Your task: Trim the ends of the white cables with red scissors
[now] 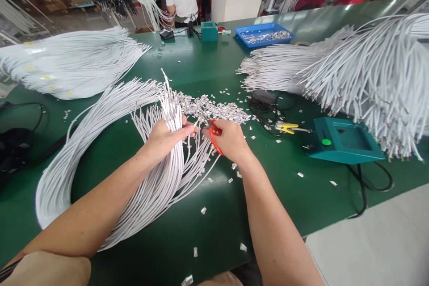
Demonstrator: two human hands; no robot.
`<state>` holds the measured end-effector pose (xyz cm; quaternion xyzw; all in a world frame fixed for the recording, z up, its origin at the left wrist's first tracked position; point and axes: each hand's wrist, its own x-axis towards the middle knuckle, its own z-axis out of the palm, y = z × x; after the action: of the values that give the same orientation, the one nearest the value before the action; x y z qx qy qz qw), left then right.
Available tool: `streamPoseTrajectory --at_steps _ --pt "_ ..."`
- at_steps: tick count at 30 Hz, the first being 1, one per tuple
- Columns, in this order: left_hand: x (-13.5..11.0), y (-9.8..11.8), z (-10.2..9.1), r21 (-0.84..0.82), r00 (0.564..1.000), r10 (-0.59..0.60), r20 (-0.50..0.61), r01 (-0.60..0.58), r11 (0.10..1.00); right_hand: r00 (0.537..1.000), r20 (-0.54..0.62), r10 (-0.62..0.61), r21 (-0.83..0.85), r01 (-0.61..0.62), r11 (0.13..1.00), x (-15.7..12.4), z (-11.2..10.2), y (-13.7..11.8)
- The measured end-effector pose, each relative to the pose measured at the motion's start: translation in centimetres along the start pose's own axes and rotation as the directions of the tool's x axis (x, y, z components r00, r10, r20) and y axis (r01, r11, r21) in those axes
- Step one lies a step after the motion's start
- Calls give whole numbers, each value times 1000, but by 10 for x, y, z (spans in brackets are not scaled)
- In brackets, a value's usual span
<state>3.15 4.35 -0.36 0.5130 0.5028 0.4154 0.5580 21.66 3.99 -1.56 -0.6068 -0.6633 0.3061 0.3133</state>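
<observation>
Dozens of white cables stand bunched in our left hand, whose fingers are wrapped around them just below the upper ends, over the middle of the green tabletop. Our right hand grips the red handles of a pair of scissors, its fingers closed around them; the blades point up and away from us, near our left thumb, and we cannot tell whether they are apart or together. Just beyond our hands lies a pile of small silvery scraps, with more scattered around. The cables sweep round in a wide curve on our left, near another white bundle. To our right we see a black adapter, a yellow clip and a teal box with a green button, with a large heap of cables behind it. Farther off, a blue tray holds small pieces, and a smaller teal box sits near the far edge.
</observation>
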Motion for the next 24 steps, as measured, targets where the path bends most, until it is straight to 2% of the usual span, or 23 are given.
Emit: streamPoseTrajectory --at_steps 2,4,7,11,16,20,22,24 --pt "-1 1 0 -20 999 -17 42 18 1000 999 -9 33 331 -28 943 1 0 -1" --pt "-1 2 1 -44 995 -31 93 35 998 1000 14 7 576 -14 817 0 1 -3" --pt "-2 3 2 -90 988 -46 144 60 994 996 62 -60 734 -5 679 -1 2 -6" --pt "-1 3 2 -110 984 -70 163 89 990 996 47 -71 796 5 605 0 5 -5" --pt "0 2 1 -81 989 -74 131 85 993 1000 18 8 818 -19 574 3 12 -2" --pt "0 2 3 -37 995 -48 85 51 998 1000 -8 4 771 3 637 -1 12 -8" --pt "0 2 4 -21 999 -29 37 29 999 998 -56 -38 726 67 685 -4 10 -14" --pt "0 1 5 -16 999 -20 -25 20 1000 991 -70 -113 706 129 696 -7 8 -18"
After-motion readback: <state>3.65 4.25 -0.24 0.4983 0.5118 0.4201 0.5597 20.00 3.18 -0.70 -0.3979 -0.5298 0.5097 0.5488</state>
